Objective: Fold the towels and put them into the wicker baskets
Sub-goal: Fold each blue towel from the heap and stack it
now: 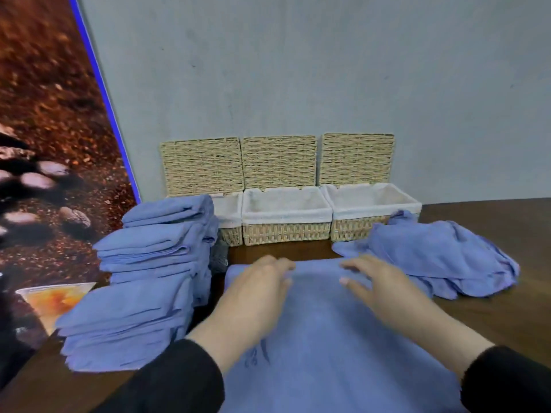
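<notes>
Wooden table [492,293] held a towel [322,338] running lengthwise away from me; my left hand [256,293] and right hand [384,290] lay flat, gripping nothing, at its far edge, baskets [286,216] beyond.

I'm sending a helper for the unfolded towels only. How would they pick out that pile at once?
Start at the three wicker baskets against the grey wall. The crumpled towel pile lies on the brown table in front of the rightmost basket. Unlike the neat folded stacks at left, it is a loose, rumpled heap.
</notes>
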Motion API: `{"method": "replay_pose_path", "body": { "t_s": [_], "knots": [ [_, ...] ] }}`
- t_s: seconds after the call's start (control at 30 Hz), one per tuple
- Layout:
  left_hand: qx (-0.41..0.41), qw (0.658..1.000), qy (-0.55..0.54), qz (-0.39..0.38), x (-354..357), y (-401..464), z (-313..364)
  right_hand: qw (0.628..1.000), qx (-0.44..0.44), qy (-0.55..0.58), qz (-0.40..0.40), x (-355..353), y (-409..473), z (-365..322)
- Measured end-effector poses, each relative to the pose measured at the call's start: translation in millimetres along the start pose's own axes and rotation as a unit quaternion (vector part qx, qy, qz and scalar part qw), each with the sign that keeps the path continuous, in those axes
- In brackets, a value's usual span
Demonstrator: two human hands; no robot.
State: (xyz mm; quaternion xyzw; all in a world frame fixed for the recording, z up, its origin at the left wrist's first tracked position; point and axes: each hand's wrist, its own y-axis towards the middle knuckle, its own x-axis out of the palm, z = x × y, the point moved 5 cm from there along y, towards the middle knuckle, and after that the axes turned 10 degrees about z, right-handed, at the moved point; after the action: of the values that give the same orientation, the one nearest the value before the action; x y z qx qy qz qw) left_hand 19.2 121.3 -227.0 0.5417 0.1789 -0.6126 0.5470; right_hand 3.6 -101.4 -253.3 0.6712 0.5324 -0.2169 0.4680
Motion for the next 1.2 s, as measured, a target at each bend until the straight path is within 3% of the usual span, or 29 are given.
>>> {"method": "replay_pose_path", "body": {
  "t_s": [0.1, 0.23, 0.4, 0.5, 0.6, 0.7, 0.87, 0.93, 1.1, 1.2],
  "knots": [
    [-0.012, 0.988, 0.078, -0.130, 52, -36, -7, 0.990, -0.034, -0.047, -0.130, 40, -32, 6],
    [-0.010, 0.984, 0.109, -0.143, 63, -53, -30, 0.984, -0.030, -0.094, -0.149, 41, -42, 15],
    [0.003, 0.985, 0.118, -0.124, 60, -53, -27, 0.995, -0.065, -0.052, -0.058, 32, -45, 6],
    [0.041, 0.993, 0.108, -0.036, 46, -57, -12, 0.990, -0.135, 0.035, 0.011, 12, -54, -12],
    [0.096, 0.995, -0.017, 0.015, 36, -76, 11, 0.978, -0.197, 0.036, -0.054, 10, -73, -33],
    [0.127, 0.991, -0.018, -0.050, 39, -96, 22, 0.959, -0.255, -0.012, -0.125, 11, -91, -45],
    [0.101, 0.978, 0.006, -0.184, 45, -114, 20, 0.950, -0.240, -0.009, -0.199, 19, -99, -33],
    [0.114, 0.979, 0.024, -0.167, 42, -118, 21, 0.951, -0.230, -0.051, -0.198, 16, -104, -31],
    [0.115, 0.990, 0.080, -0.024, 33, -124, 11, 0.969, -0.209, -0.121, -0.053, 7, -110, -35],
    [0.093, 0.986, 0.128, 0.043, 21, -131, -3, 0.975, -0.151, -0.158, -0.038, 3, -109, -19]
  ]
}}
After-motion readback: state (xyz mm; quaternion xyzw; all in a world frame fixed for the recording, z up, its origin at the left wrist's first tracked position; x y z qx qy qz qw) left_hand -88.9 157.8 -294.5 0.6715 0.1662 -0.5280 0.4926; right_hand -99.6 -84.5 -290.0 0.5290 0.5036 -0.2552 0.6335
